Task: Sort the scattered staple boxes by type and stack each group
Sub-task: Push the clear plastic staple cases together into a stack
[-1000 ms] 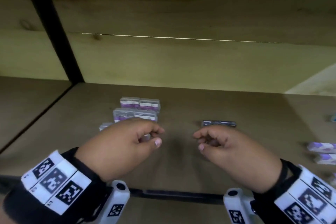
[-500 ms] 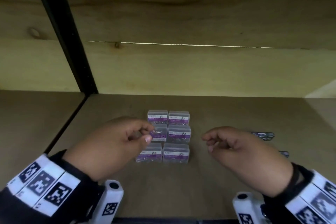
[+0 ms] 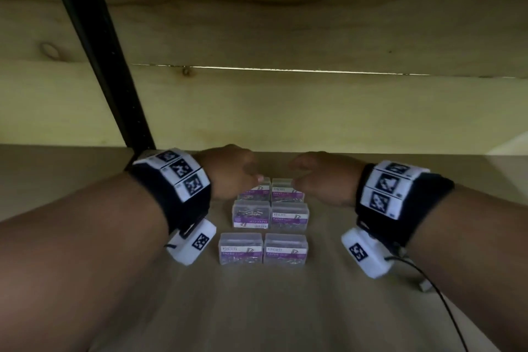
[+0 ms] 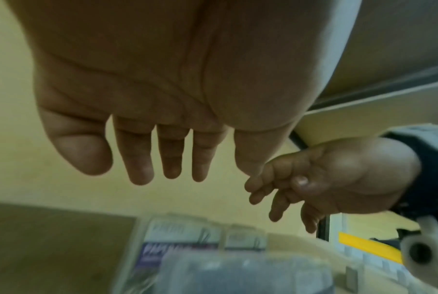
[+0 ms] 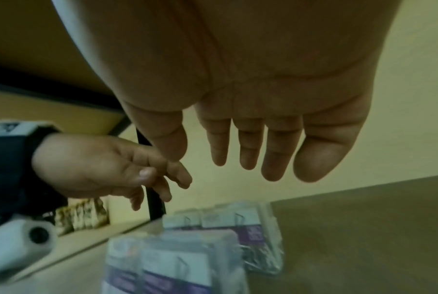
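1. Both our hands have gone forward since half a second ago, from the near side of the boxes to the back row, so that our forearms now lie on either side of the group.
2. Our left hand (image 3: 228, 173) hangs over the back left box (image 3: 255, 190), its fingers (image 4: 140, 159) straight and slightly spread in the left wrist view, holding nothing.
3. Our right hand (image 3: 323, 177) hangs over the back right box (image 3: 287, 190), its fingers (image 5: 248, 147) likewise loose and apart, with nothing in it.
4. We cannot tell from any view whether the fingertips touch those two boxes.
5. Six clear boxes with purple labels sit on the wooden shelf (image 3: 285, 308) in three rows of two: the back pair, the middle pair (image 3: 270, 214) just behind a small gap, and the front pair (image 3: 263, 248).
6. None is stacked on another.
7. A black cable (image 3: 437, 294) trails from our right wrist camera (image 3: 367, 254) over the shelf.
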